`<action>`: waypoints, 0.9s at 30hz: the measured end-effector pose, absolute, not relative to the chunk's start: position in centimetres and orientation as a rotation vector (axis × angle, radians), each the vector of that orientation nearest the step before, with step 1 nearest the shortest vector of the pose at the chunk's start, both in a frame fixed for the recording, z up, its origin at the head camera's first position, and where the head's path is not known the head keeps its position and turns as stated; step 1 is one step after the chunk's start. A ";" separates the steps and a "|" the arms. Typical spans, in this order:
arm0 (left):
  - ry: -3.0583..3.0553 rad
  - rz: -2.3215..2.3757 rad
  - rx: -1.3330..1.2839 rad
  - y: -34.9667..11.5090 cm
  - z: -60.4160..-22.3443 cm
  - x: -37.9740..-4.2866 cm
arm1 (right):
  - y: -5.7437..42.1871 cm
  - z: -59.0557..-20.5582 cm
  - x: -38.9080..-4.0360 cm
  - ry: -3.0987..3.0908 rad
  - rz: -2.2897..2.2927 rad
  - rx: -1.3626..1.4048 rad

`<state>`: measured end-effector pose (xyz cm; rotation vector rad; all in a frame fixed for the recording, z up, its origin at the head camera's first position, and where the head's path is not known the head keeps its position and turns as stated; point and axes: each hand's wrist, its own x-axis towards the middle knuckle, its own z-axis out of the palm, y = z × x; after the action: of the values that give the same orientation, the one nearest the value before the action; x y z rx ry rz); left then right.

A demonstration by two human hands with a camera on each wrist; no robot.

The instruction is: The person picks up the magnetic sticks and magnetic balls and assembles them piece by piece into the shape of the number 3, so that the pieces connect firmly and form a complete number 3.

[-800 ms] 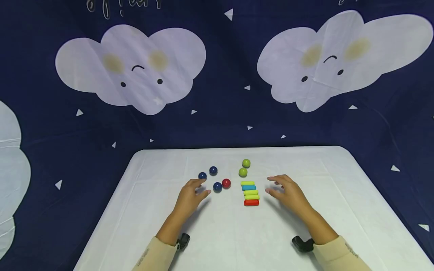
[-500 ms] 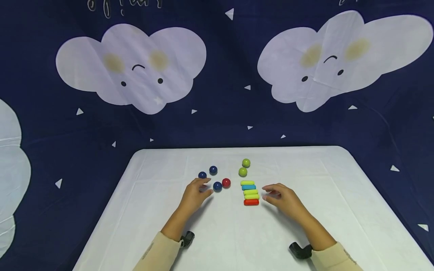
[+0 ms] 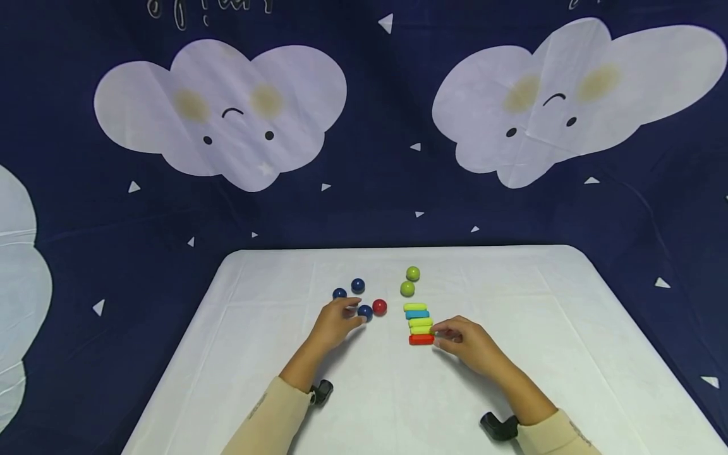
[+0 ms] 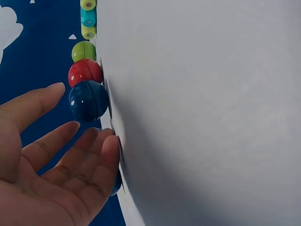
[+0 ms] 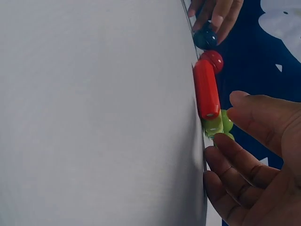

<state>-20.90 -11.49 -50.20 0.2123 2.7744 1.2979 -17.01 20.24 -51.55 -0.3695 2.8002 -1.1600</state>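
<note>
In the head view my left hand is beside a blue ball, thumb and fingers parted on either side of it. The left wrist view has this blue ball just beyond the fingertips, not gripped. A red ball sits right next to it. My right hand is at the right end of a red stick, the nearest in a column of short sticks. In the right wrist view the thumb and fingers stand apart near the red stick's end, with nothing pinched between them.
Beyond the red stick lie yellow-green sticks and a blue stick. Two green balls are farther back. Two more blue balls lie behind my left hand. The white table ends at a dark blue cloud-patterned cloth.
My left hand has moved right to the blue ball near the red one. My right hand has come left and nearer to me, up to the red stick's end. Balls and sticks stay put.
</note>
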 end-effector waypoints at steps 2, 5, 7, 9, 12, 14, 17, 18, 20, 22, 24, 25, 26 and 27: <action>2.774 1.279 0.222 -11.4 -50.1 -21.1 | 20.1 -51.5 -17.0 2.802 -1.155 -0.368; 2.769 1.252 0.225 -11.3 -50.0 -21.4 | 20.0 -51.5 -17.0 2.803 -1.152 -0.375; 2.769 1.239 0.225 -11.3 -50.0 -21.5 | 19.9 -51.5 -17.0 2.804 -1.148 -0.382; 2.764 1.236 0.212 -11.3 -50.0 -21.6 | 19.7 -51.4 -17.0 2.806 -1.141 -0.389; 2.760 1.225 0.207 -11.2 -49.9 -21.7 | 19.5 -51.5 -17.0 2.817 -1.126 -0.392; 2.760 1.221 0.212 -11.2 -49.9 -21.7 | 19.4 -51.5 -17.0 2.827 -1.119 -0.390; 2.762 1.225 0.222 -11.3 -49.9 -21.7 | 19.4 -51.6 -17.0 2.846 -1.110 -0.399; 2.762 1.227 0.222 -11.3 -49.9 -21.7 | 19.3 -51.6 -17.1 2.851 -1.111 -0.400; 2.766 1.225 0.223 -11.4 -49.9 -21.7 | 19.3 -51.7 -17.1 2.857 -1.110 -0.406; 2.767 1.223 0.220 -11.5 -49.9 -21.6 | 19.3 -51.8 -17.1 2.858 -1.110 -0.406; 2.765 1.216 0.229 -11.7 -49.9 -21.5 | 19.3 -51.8 -17.1 2.858 -1.108 -0.411; 2.764 1.214 0.238 -11.8 -49.9 -21.4 | 19.3 -51.8 -17.2 2.860 -1.106 -0.411; 2.760 1.216 0.243 -11.8 -49.9 -21.3 | 19.2 -51.8 -17.2 2.860 -1.105 -0.412; 2.757 1.215 0.253 -11.9 -50.0 -21.2 | 19.2 -51.8 -17.2 2.862 -1.102 -0.412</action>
<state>-21.18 -11.91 -49.95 0.2533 2.7565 1.2152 -17.18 19.24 -51.83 -0.4123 2.8615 -1.1023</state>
